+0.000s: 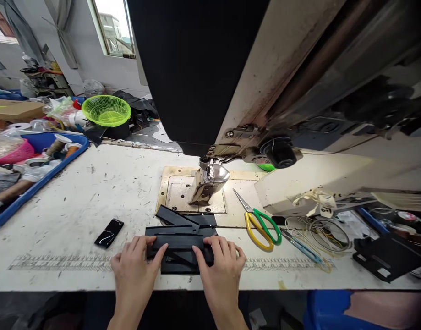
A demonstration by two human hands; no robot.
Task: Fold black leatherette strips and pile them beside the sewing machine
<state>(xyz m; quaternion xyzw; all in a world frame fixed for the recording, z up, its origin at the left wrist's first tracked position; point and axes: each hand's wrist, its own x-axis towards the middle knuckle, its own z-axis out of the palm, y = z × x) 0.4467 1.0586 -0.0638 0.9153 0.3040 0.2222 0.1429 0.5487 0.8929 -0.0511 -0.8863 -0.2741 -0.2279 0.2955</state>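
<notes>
Several flat black strips and panels [179, 241] lie stacked on the white table in front of the sewing machine post [207, 185]. My left hand [138, 263] grips the left end of a black panel between thumb and fingers. At its right end, my right hand [220, 263] holds the same panel the same way, thumb toward me and fingers on the far side. One narrow strip [174, 215] lies askew at the back of the pile, and a thin dark piece slants across the front part between my thumbs. A small glossy black piece [109, 233] rests left of my left hand.
Scissors with green and yellow handles [261, 227], blue snips [303, 247] and coiled cord lie at the right. A printed ruler [66, 263] runs along the front edge. Left stands a blue tray [71, 158] of spools. The machine head [196, 68] overhangs the table.
</notes>
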